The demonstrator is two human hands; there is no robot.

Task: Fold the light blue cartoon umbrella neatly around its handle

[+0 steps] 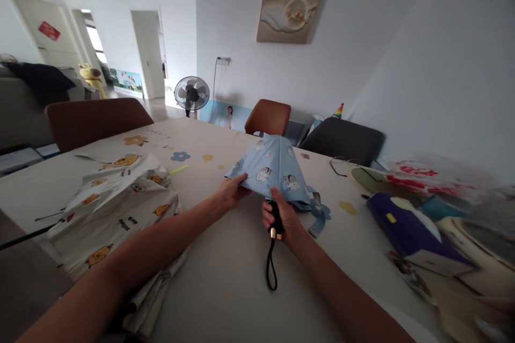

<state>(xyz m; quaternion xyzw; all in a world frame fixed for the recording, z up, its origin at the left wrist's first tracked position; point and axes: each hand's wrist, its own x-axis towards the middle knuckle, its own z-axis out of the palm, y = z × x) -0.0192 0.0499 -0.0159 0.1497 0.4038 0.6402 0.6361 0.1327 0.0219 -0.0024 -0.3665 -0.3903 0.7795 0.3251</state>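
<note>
A light blue folding umbrella (276, 166) with small cartoon prints lies half collapsed on the table (225, 278), tip pointing away from me. My right hand (281, 220) is closed around its black handle with a gold band, and a black wrist strap (271, 270) hangs toward me. My left hand (233, 188) pinches the left edge of the blue canopy. A second umbrella (116, 198), cream with yellow cartoon prints, lies crumpled to the left of my left forearm.
At the right sit a purple box (410, 230), a round plate (370, 178), a red and white plastic bag (426, 174) and eyeglasses (340, 166). Brown chairs (267, 116) and a dark chair (341, 139) stand around the table. A fan (192, 94) stands by the far wall.
</note>
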